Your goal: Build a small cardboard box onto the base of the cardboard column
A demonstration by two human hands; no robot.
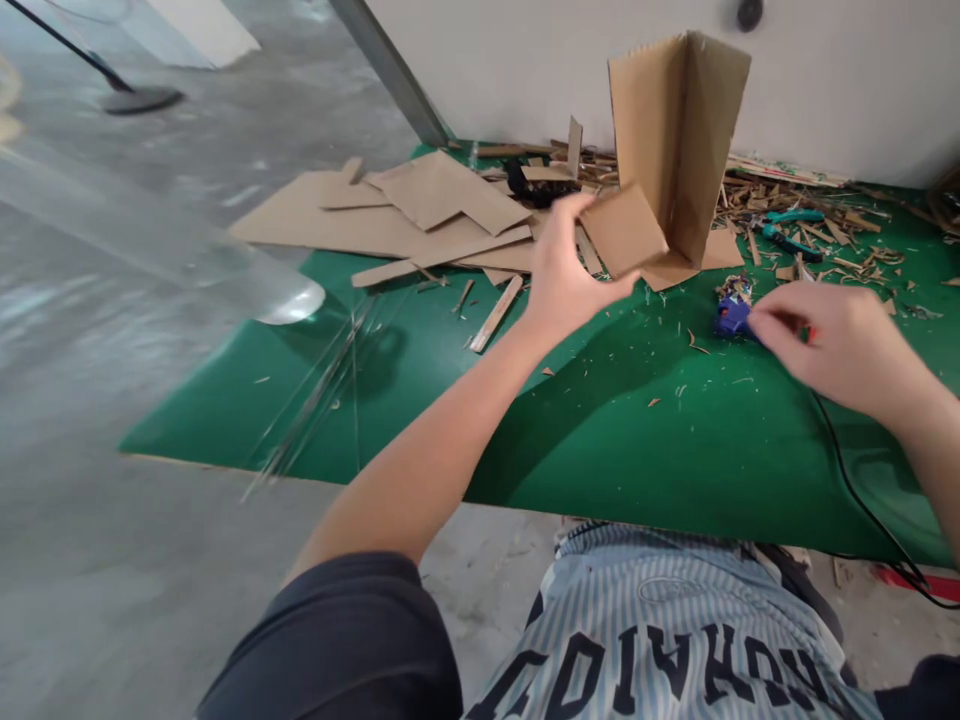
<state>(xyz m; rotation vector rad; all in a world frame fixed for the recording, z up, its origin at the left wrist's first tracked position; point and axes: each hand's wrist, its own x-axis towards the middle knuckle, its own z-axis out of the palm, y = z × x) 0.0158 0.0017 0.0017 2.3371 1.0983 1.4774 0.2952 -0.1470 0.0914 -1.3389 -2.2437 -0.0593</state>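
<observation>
Cardboard piece (624, 232) pinched in one hand, purple tool (731, 318) at the other

Left hand (559, 275) pinches the small piece between thumb and fingers, tilted and raised in front of the folded cardboard (679, 150), which stands upright just beyond the grip. Right hand (840, 335), well to the right of that grip, bends over the purple tool with thumb and forefinger drawn close together; whether they close on it, I cannot tell, because the hand hides much of it.

A good hold on the piece seems to call for light, even pressure at its edges, since thin board would probably crease under a hard squeeze. Leaving its broad face free of the fingers, as it is here, looks sensible. For the right hand, a firm grasp well back from the tool's working end would likely be steadier than a fingertip pinch.

Black cable (832, 440) runs from below the right hand toward the body; enough slack there should prevent a tug. Scraps (855, 225) and a teal-handled tool (791, 235) lie beyond the right hand, so lifting clear of them seems wise. Cardboard sheets (420, 195) lie left of the left grip, apart from the pinched piece.
</observation>
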